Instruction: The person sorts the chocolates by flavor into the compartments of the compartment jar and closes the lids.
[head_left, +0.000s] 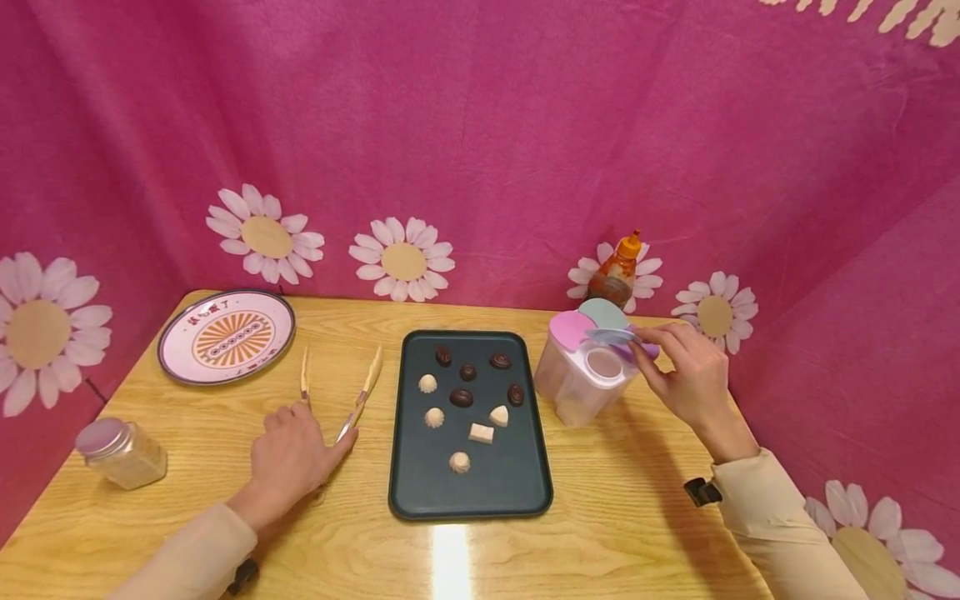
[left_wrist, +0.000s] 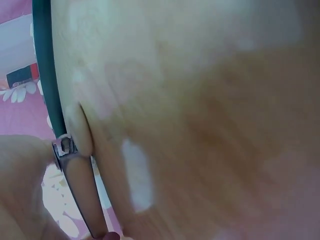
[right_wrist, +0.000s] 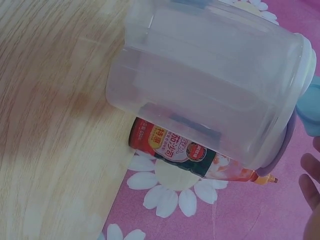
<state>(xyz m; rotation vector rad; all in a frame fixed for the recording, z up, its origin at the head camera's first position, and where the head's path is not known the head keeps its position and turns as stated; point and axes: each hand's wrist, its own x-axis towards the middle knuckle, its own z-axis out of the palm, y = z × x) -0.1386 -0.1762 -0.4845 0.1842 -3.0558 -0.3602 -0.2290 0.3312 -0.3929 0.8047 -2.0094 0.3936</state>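
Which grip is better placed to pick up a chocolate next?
Likely the left grip: it holds the tongs beside the tray of chocolates. The right grip is occupied at the lid of the container.

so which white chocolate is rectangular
The white block, just below the triangular piece in the head view; the other three white pieces are rounded.

Both arms are clothed in pale cream sleeves of a plain, unpatterned look: the left sleeve [head_left: 197, 552] appears fairly smooth up to its cuff, while the right sleeve [head_left: 783, 529] shows soft creases and a slightly bunched edge near the wrist. Beyond the cuffs, the left hand [head_left: 295, 450] and right hand [head_left: 692, 367] are bare. A small black block [head_left: 702, 492] sits at the right cuff, angular in outline, and a similar dark piece [head_left: 243, 576] shows beside the left cuff.
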